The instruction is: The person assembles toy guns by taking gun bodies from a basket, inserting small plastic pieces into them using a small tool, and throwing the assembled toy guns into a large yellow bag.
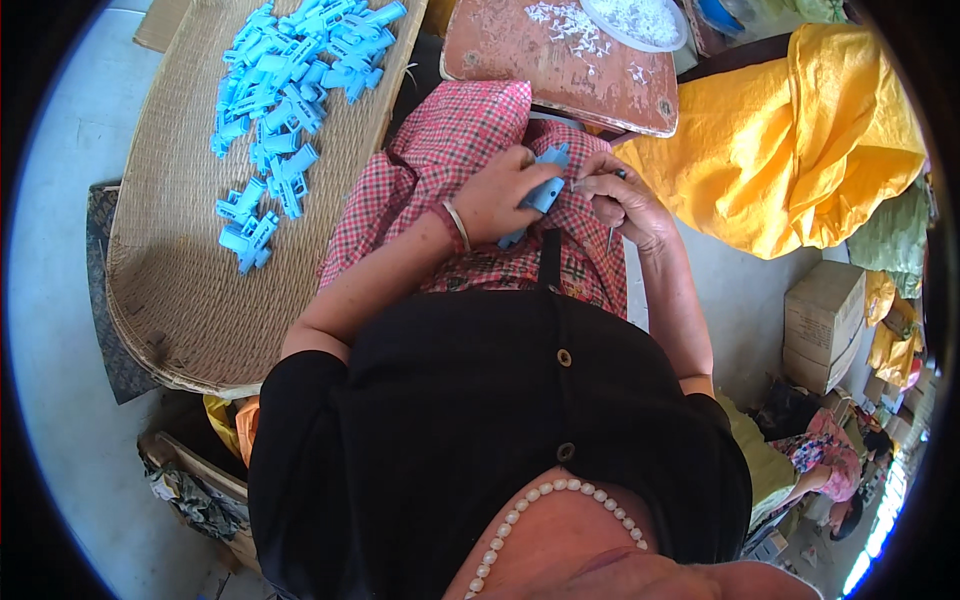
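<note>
Over my lap, my left hand [497, 196] is closed around a light blue toy gun [543, 194], its fingers covering much of it. My right hand [628, 205] is beside it, thumb and forefinger pinched at the toy's right side. What the fingertips pinch is too small to make out. A thin metal tool [610, 240] sticks out below the curled fingers of that hand. A checked pink cloth [440, 135] covers my knees under both hands.
Left of me, a woven tray [180, 270] bears a heap of blue toy guns [290, 85]. Ahead stands a worn wooden stool [510, 60] with small white parts [580, 35] and a white bowl [683, 30]. To the right are yellow sacking [770, 150] and a cardboard box [822, 325].
</note>
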